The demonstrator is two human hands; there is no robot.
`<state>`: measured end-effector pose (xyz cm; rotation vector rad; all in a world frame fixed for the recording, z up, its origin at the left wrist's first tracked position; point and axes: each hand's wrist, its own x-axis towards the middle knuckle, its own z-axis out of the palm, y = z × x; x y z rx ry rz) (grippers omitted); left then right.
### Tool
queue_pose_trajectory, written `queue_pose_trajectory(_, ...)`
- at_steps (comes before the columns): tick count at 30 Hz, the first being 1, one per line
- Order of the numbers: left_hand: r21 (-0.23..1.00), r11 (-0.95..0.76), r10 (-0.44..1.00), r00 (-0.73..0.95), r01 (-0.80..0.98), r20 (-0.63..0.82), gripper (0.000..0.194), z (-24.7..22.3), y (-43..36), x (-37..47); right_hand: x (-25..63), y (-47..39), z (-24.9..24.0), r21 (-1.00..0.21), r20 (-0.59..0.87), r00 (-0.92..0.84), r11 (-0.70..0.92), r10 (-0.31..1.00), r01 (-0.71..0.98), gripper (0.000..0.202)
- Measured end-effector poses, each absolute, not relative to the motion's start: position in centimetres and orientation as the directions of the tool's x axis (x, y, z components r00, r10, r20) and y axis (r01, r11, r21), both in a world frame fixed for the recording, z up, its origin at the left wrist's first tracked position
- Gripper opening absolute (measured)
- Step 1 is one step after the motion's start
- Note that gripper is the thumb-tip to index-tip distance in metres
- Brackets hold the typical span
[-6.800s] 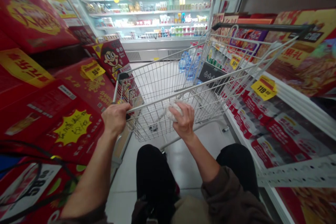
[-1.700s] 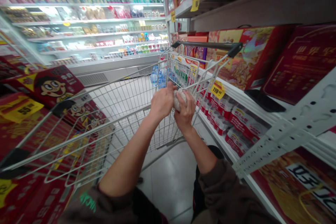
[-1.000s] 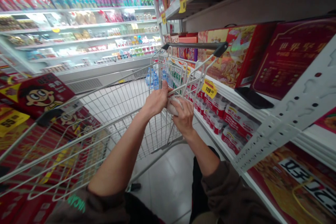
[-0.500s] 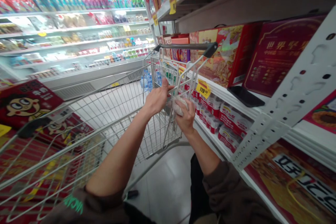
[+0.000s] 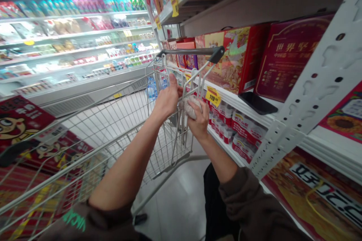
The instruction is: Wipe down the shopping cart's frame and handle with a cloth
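Observation:
A wadded greyish-white cloth (image 5: 190, 106) is in my right hand (image 5: 200, 118), whose fingers are curled over it. The cloth presses against the end wires of a metal shopping cart (image 5: 132, 122), below its dark handle bar (image 5: 192, 51). Just left of it, my left hand (image 5: 167, 99) is at the cart's frame with the thumb raised apart from the fingers. Some fingertips of that hand reach toward the wires; the rest are hidden behind the hand, and I see nothing held in it.
To the right, a white shelf holds red gift boxes (image 5: 223, 58), a black tray (image 5: 258, 102) and shrink-wrapped bottle packs (image 5: 243, 124). A perforated shelf post (image 5: 305, 101) stands close to my right arm. Red cartons (image 5: 25, 120) are at the left, beyond the cart's wires. A lit refrigerated display (image 5: 70, 64) lines the back.
The view has shifted a little, so the shelf and the cart handle appear farther left. My right hand still grips the cloth at the cart wires, and my left hand stays beside it.

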<state>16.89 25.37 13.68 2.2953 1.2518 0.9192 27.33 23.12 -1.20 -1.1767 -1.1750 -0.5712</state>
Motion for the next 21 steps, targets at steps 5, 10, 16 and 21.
queue_pose_trajectory(5, 0.699, -0.485, 0.869, 0.379, 0.525, 0.318, 0.108, 13.6, 26.5, 18.0, 27.5, 24.0, -0.7, -0.405, 0.912, 0.352, 0.319, 0.211, 0.857, 0.043)
queue_pose_trajectory(10, 0.772, -0.411, 0.895, 0.373, 0.485, 0.243, 0.111, 13.7, 27.2, 18.4, 28.6, 23.2, -1.1, -0.392, 0.907, 0.293, 0.351, 0.302, 0.850, 0.039)
queue_pose_trajectory(16, 0.698, -0.439, 0.883, 0.416, 0.566, 0.218, 0.103, 13.4, 27.3, 18.9, 30.2, 23.8, 0.3, -0.432, 0.896, 0.364, 0.316, 0.252, 0.845, 0.053)
queue_pose_trajectory(21, 0.670, -0.443, 0.881, 0.427, 0.596, 0.203, 0.099, 13.5, 26.5, 18.7, 30.1, 23.2, -1.4, -0.404, 0.903, 0.318, 0.323, 0.287, 0.856, 0.045)
